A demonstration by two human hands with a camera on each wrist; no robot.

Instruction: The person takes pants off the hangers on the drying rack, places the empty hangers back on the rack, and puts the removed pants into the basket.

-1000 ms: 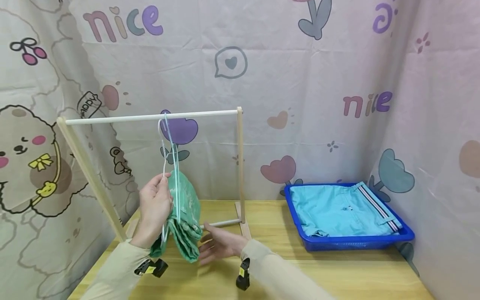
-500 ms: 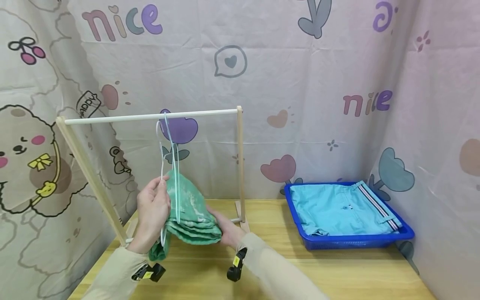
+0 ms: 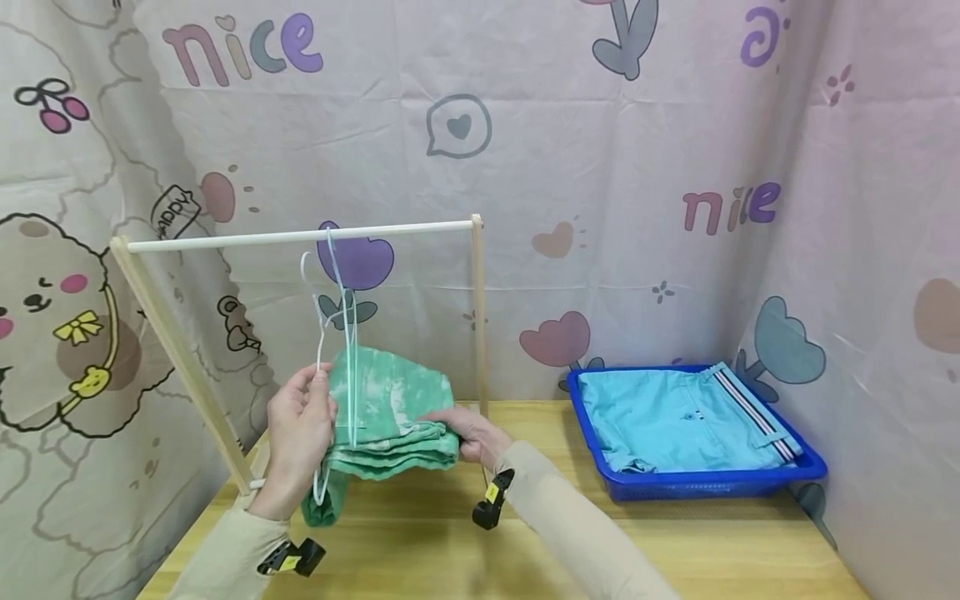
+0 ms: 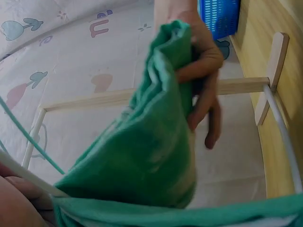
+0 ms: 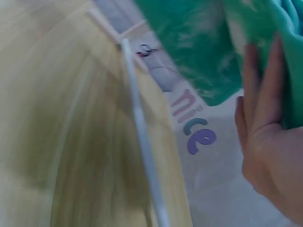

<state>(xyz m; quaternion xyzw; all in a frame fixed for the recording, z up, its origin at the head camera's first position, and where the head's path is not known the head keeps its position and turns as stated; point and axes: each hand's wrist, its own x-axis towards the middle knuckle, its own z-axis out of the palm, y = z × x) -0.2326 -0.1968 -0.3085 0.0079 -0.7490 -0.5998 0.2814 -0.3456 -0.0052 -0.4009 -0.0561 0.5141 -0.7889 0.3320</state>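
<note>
Over the table near its left edge, left hand pinches white hanger, apparently to steady it, while right hand, fingers curled, grips green garment by outer folds, likely to spread them.

The right hand grips one bunched end of the green cloth. The left hand, only partly seen, holds a white hanger; a teal hanger slants nearby. Behind the cloth, the wooden rack has a foot beside the edge of the table, and a blue basket sits farther along that edge, before a printed curtain.
</note>
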